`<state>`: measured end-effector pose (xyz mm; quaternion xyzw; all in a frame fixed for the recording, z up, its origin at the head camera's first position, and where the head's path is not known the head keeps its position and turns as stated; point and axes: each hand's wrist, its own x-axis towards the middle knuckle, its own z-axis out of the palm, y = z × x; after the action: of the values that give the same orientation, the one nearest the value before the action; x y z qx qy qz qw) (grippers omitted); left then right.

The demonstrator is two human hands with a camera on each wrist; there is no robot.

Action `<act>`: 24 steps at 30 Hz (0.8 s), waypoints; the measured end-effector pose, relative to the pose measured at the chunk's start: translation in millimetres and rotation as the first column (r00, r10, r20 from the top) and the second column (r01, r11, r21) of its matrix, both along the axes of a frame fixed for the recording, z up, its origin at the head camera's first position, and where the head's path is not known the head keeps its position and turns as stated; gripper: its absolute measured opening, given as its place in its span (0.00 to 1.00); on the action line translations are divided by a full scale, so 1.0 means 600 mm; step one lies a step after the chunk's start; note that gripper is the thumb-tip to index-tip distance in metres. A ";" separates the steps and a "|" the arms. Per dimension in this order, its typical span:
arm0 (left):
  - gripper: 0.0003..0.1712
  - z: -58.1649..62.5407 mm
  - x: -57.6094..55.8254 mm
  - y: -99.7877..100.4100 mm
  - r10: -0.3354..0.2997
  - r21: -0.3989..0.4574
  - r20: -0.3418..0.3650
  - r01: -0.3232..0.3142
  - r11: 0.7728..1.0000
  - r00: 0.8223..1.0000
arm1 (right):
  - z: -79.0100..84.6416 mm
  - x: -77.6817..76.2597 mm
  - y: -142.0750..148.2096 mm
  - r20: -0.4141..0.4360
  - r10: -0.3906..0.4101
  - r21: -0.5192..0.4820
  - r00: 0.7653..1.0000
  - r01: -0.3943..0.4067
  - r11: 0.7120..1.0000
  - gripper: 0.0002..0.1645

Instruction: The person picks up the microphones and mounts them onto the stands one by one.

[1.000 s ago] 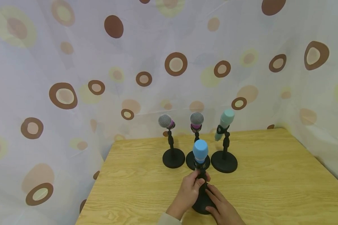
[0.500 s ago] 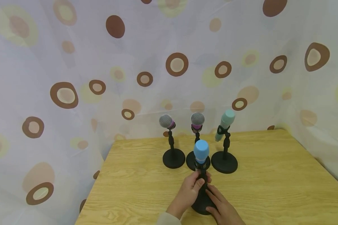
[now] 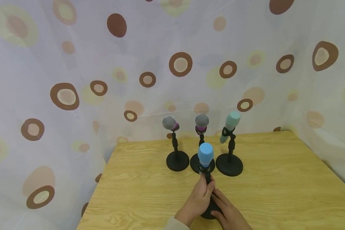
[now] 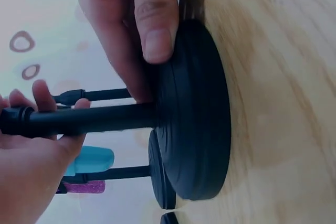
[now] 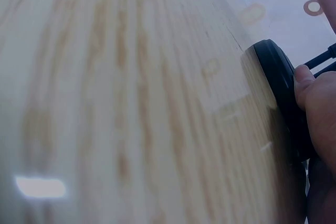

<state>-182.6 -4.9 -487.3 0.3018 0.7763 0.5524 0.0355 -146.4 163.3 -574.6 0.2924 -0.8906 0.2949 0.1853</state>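
A blue microphone sits in a black desk microphone stand at the front of the table. My left hand grips the stand's upright pole below the clip, thumb along it and fingers curled around. In the left wrist view, the pole runs from those fingers to the round base. My right hand rests on the base's right side with fairly straight fingers. Its thumb presses near the base's edge, and another finger reaches toward the foot of the pole.
Behind stand three more stands: two hold silver-headed microphones, on the left and in the middle, and the right one holds a mint-green microphone. The wood-grain table meets a spotted curtain at the back and sides.
My left hand has shifted slightly right and turned around the pole, its thumb moving over toward the right. My right hand has kept nearly the same place on the base.
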 end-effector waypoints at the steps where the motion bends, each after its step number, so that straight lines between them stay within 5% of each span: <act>1: 0.15 -0.001 0.000 0.001 -0.004 0.027 0.011 0.004 1.000 1.000 | 0.000 0.000 0.000 0.016 -0.008 -0.001 1.000 0.008 1.000 0.32; 8: 0.18 -0.003 -0.002 0.001 -0.092 0.215 0.186 0.051 0.975 0.978 | -0.002 0.001 -0.001 0.006 -0.009 -0.017 1.000 0.009 1.000 0.32; 13: 0.19 -0.001 -0.007 -0.001 -0.175 0.294 0.281 0.089 0.952 0.944 | -0.004 0.000 0.001 -0.009 -0.008 -0.022 1.000 0.008 1.000 0.32; 18: 0.20 0.003 -0.006 -0.005 -0.182 0.322 0.345 0.066 0.944 0.921 | -0.004 0.000 0.001 -0.007 -0.013 -0.024 1.000 0.012 1.000 0.33; 21: 0.20 0.007 -0.004 -0.007 -0.173 0.317 0.357 0.055 0.947 0.918 | -0.003 0.000 0.001 -0.018 -0.001 -0.032 1.000 0.001 1.000 0.33; 24: 0.20 0.004 0.001 -0.007 -0.120 0.261 0.316 0.036 0.965 0.941 | -0.006 -0.004 0.001 -0.034 0.028 -0.026 0.999 -0.029 0.999 0.33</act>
<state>-181.7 -9.0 -485.2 0.2380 0.6702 0.6872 0.1482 -148.6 163.6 -578.0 0.3074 -0.8792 0.3043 0.1999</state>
